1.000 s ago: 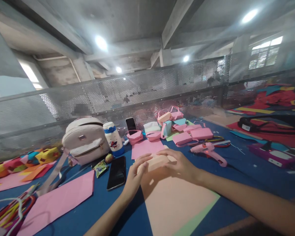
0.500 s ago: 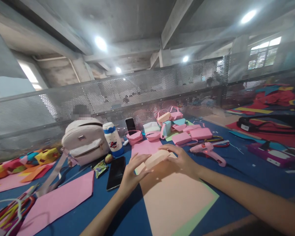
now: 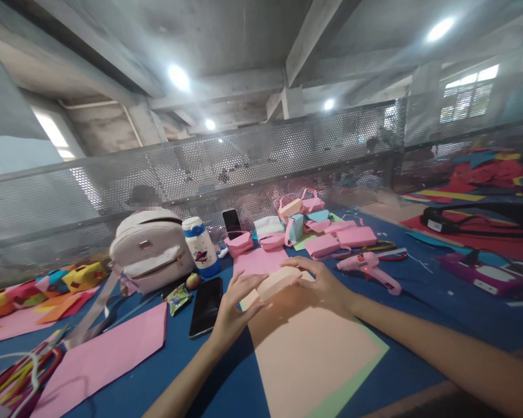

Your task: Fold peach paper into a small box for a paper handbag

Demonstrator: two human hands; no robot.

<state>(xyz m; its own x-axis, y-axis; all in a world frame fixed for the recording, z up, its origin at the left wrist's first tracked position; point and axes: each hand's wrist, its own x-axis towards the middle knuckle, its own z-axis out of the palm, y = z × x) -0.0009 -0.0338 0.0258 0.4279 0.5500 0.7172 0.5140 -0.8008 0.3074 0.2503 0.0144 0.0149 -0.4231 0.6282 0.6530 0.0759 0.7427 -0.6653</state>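
A small peach-coloured folded paper box [image 3: 279, 283] is held between my two hands, above the far part of a peach paper sheet [image 3: 309, 354]. My left hand [image 3: 239, 297] grips its left end, the thumb below and the fingers along the far side. At the right end, my right hand [image 3: 325, 284] pinches the box with curled fingers. Green paper [image 3: 348, 389] shows from under the peach sheet, and a pink sheet [image 3: 261, 259] lies beyond the box. Fingers partly hide both ends of the box.
Pink paper bags [image 3: 357, 236] and a pink glue gun [image 3: 370, 270] lie at the back right. To the left are a phone [image 3: 206, 307], a snack packet [image 3: 178, 298], a bottle [image 3: 201, 249] and a backpack [image 3: 152, 249]. A perforated metal screen [image 3: 253, 162] stands behind.
Almost nothing differs. My hands and the paper box stay in the same place, with only a very slight shift of the right fingers on the box.
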